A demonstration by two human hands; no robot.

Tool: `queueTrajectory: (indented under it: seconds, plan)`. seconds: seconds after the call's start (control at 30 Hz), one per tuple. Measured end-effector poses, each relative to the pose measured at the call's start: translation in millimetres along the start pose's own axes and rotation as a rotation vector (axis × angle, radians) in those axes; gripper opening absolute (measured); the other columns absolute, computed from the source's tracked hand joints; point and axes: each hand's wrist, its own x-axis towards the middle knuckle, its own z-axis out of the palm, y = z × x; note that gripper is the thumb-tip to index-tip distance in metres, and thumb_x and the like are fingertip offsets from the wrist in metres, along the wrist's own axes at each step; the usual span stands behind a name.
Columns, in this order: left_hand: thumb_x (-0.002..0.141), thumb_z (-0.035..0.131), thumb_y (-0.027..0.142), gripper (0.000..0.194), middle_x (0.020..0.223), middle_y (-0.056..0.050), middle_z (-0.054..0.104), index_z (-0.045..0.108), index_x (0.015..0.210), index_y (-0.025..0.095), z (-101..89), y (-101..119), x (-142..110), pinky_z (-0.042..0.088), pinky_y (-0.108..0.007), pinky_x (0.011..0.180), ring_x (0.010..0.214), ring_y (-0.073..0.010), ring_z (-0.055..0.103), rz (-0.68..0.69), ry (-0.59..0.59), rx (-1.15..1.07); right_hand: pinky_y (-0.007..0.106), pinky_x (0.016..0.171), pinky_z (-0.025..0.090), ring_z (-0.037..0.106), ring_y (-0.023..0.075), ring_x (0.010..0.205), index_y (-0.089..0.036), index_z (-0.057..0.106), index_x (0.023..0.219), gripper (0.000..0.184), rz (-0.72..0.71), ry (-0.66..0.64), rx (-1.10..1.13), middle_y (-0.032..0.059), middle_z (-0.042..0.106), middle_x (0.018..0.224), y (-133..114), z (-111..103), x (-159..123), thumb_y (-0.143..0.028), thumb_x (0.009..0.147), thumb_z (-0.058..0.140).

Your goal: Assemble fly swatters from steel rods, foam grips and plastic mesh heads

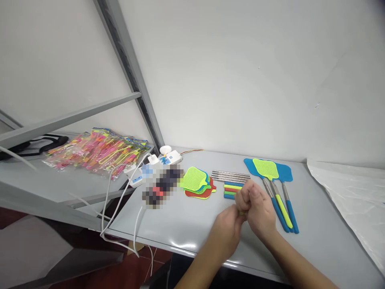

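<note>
Both hands are closed and pressed together low over the surface [168, 235], the left hand [226, 229] nearer the person and the right hand [256, 208] just beyond it and to its right, fingers curled tight. They grip a small yellow-green piece [242, 213] between them; only a sliver shows, so its shape cannot be told. Just beyond the right hand and to its left lie short coloured sleeves [230, 190] in blue, yellow-green, red and green, side by side, their right ends hidden behind the fingers. Past these, farther from both hands, a row of slim metal rods [230, 176] lies flat. Farther out and to the left of the left hand is an overlapping pile of perforated swatter heads [194, 179], yellow-green on top, with blue, green and red below. To the right of the right hand, three whole fly swatters [282, 208] lie with handles towards the person: two blue, and a yellow-green one between them. Well left of the left hand are a pixelated object [164, 185] and white power strips [173, 157]; well right of the right hand, a white sheet [349, 186] covers part of the surface.
</note>
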Motion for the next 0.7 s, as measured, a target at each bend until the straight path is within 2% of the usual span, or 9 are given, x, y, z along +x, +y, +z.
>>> queueTrajectory:
  seconds: [0.13, 0.3, 0.57, 0.7]
  plan:
    - [0.097, 0.036, 0.021, 0.022, 0.096, -0.008, 0.067, 0.058, 0.101, 0.018, -0.5, -0.2, -0.2, 0.044, -0.028, 0.070, 0.082, -0.0204, 0.061, 0.002, 0.007, -0.012, 0.027, 0.047, 0.022, 0.030, 0.0103, 0.050, -0.021, 0.043, 0.065, 0.041, 0.024, -0.004, -0.166, -0.0052, 0.034, 0.054, 9.6, -0.9, 0.2, -0.049, 0.094, 0.046]
    - [0.097, 0.034, 0.019, 0.024, 0.099, -0.009, 0.067, 0.057, 0.103, 0.018, -2.3, 1.1, 0.1, 0.045, -0.028, 0.071, 0.084, -0.0200, 0.061, 0.015, 0.003, -0.015, 0.029, 0.052, 0.027, 0.035, 0.0123, 0.055, -0.020, 0.046, 0.065, 0.042, 0.040, -0.058, -0.325, -0.0030, 0.037, 0.059, 9.7, -3.9, -1.6, -0.046, 0.097, 0.041]
    - [0.096, 0.036, 0.019, 0.022, 0.095, -0.007, 0.067, 0.058, 0.100, 0.018, -0.9, 0.6, 0.0, 0.044, -0.028, 0.072, 0.084, -0.0201, 0.061, 0.052, -0.001, 0.013, 0.029, 0.055, 0.028, 0.035, 0.0134, 0.058, -0.021, 0.045, 0.067, 0.039, 0.061, -0.075, -0.310, -0.0031, 0.037, 0.060, 7.7, -9.0, -5.1, -0.042, 0.099, 0.038]
    - [0.097, 0.034, 0.019, 0.024, 0.098, -0.008, 0.066, 0.056, 0.106, 0.018, -1.3, 0.3, 0.1, 0.045, -0.030, 0.074, 0.086, -0.0207, 0.061, 0.063, 0.006, -0.014, 0.028, 0.055, 0.029, 0.035, 0.0133, 0.059, -0.022, 0.045, 0.071, 0.034, 0.105, -0.092, -0.322, -0.0033, 0.038, 0.063, 1.5, -9.0, -4.3, -0.044, 0.097, 0.042]
